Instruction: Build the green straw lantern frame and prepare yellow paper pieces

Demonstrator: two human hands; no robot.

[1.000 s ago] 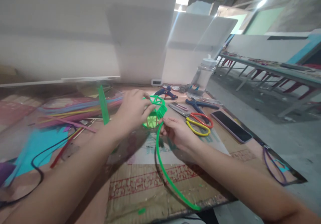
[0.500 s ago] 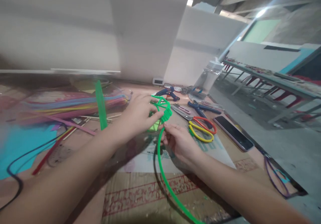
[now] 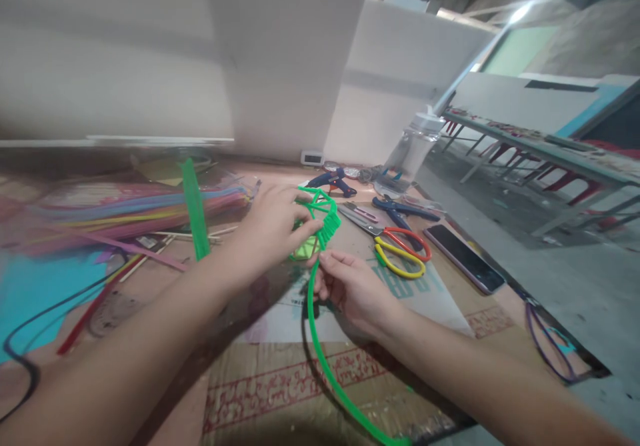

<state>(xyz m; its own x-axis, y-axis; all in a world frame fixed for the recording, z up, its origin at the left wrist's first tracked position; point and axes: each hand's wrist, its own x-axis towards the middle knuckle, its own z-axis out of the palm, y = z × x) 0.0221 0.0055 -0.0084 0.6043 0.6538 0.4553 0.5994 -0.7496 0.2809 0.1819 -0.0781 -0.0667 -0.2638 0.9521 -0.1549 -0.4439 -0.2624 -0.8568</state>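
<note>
My left hand is closed around a small green frame made of bent, ribbed strips, its thumb pressing near the wrapped corner. From that corner a long green pipe cleaner curves down toward the front edge. Just below the frame, my right hand pinches this pipe cleaner between thumb and fingers. A paler green piece shows under the left thumb; how it joins the frame is hidden. Scissors with red and yellow handles lie right of the hands.
Behind the scissors are dark blue pliers, a blue glue gun and a water bottle. A phone lies near the right edge. Bundled coloured pipe cleaners and blue paper are at left.
The view has shifted slightly. My right hand sits a little lower and farther from the left thumb along the green pipe cleaner; both hands keep their holds.
</note>
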